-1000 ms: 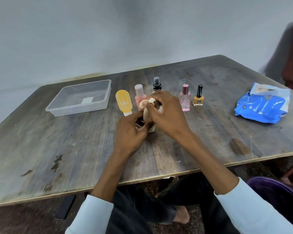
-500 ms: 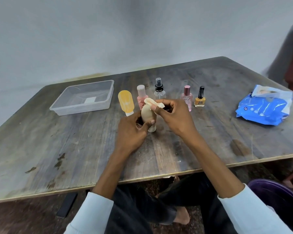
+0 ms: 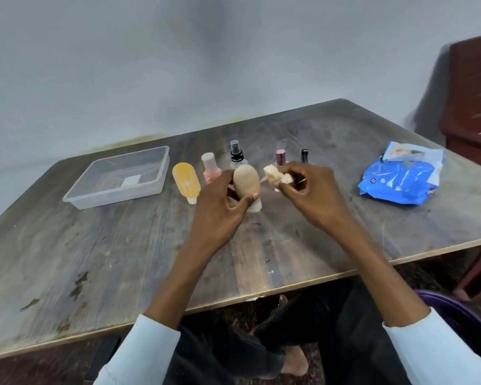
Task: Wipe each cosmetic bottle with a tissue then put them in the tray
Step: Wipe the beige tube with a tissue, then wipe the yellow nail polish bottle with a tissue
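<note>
My left hand (image 3: pixel 220 209) grips a beige bottle (image 3: pixel 246 183), held cap-down just above the table. My right hand (image 3: pixel 311 193) pinches a crumpled tissue (image 3: pixel 277 176) a little to the right of the bottle, apart from it. Behind my hands stand a yellow bottle (image 3: pixel 186 182), a pink bottle (image 3: pixel 210 167), a clear spray bottle (image 3: pixel 236 154), a pink perfume bottle (image 3: pixel 280 157) and a black-capped nail polish (image 3: pixel 304 156), the last two partly hidden by my right hand. The clear plastic tray (image 3: pixel 95 200) sits at the back left with no bottles in it.
A blue tissue pack (image 3: pixel 400 177) lies at the right of the wooden table (image 3: pixel 122 259). A dark red chair (image 3: pixel 472 107) stands beyond the right edge. A purple bin (image 3: pixel 456 309) sits on the floor near my right arm.
My right hand has lifted the tissue off the top of the beige bottle and drawn it to the right. My left hand still holds the bottle.
</note>
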